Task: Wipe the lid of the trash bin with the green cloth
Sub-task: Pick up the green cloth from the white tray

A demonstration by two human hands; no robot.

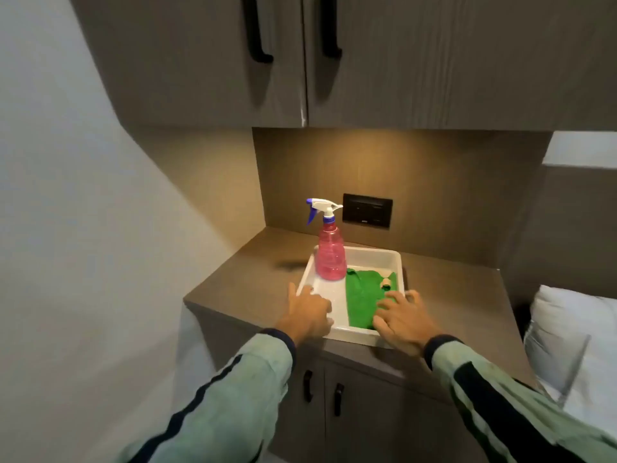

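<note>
A green cloth (362, 297) lies flat in the right half of a white tray (374, 257) on a brown counter. My right hand (402, 320) hovers over the tray's near right corner, fingers spread, fingertips at the cloth's edge and holding nothing. My left hand (309, 314) rests at the tray's near left edge with its fingers loosely apart. A pink spray bottle (330, 259) with a white and blue trigger stands upright in the tray's far left corner. No trash bin is in view.
The counter (450, 295) sits in a lit niche under upper cabinets (434, 61) with black handles. A black socket plate (367, 210) is on the back wall. Lower cabinet doors (367, 412) are below. A white wall stands left, a bed with a white pillow (574, 345) right.
</note>
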